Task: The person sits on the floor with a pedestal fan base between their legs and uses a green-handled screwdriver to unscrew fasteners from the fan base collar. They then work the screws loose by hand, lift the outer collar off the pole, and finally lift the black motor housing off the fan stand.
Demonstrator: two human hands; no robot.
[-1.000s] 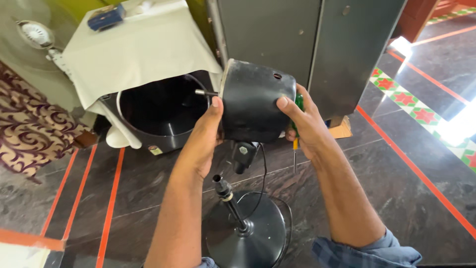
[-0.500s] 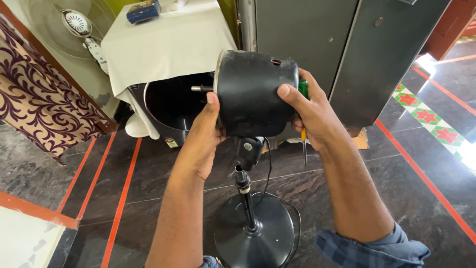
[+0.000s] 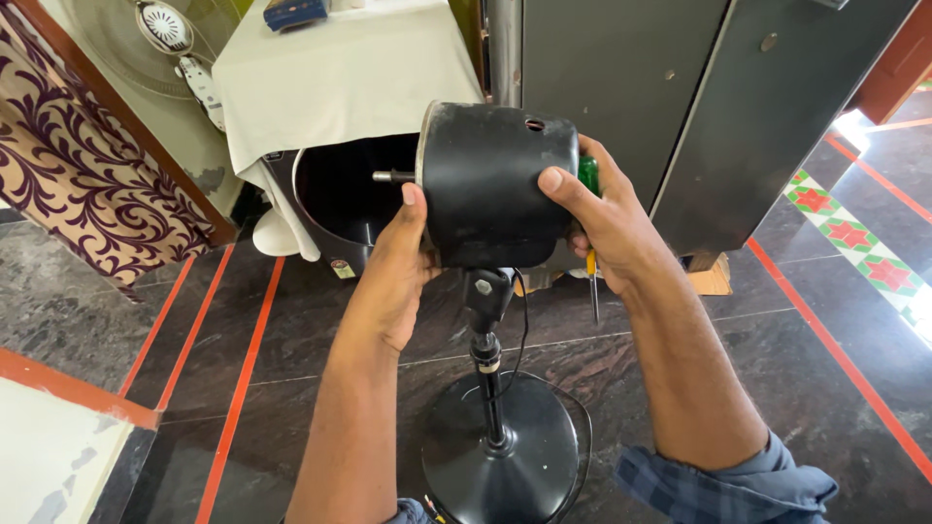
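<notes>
A black fan motor housing (image 3: 495,184) sits atop a thin stand pole (image 3: 488,378) on a round black base (image 3: 505,456); its bare shaft (image 3: 391,177) points left. My left hand (image 3: 398,272) grips the housing's front rim from below. My right hand (image 3: 607,223) clasps the housing's back, thumb on top, and also holds a green-handled screwdriver (image 3: 588,218) whose blade hangs down.
A large dark pot (image 3: 340,199) stands behind, under a table with a white cloth (image 3: 340,73). Grey metal cabinets (image 3: 680,107) rise at right. A fan grille (image 3: 146,39) leans at top left by a patterned curtain (image 3: 87,184). A black cord (image 3: 582,437) loops around the base.
The view has shifted so the fan and both hands sit further right and lower in the frame. Both hands keep their hold on the housing.
</notes>
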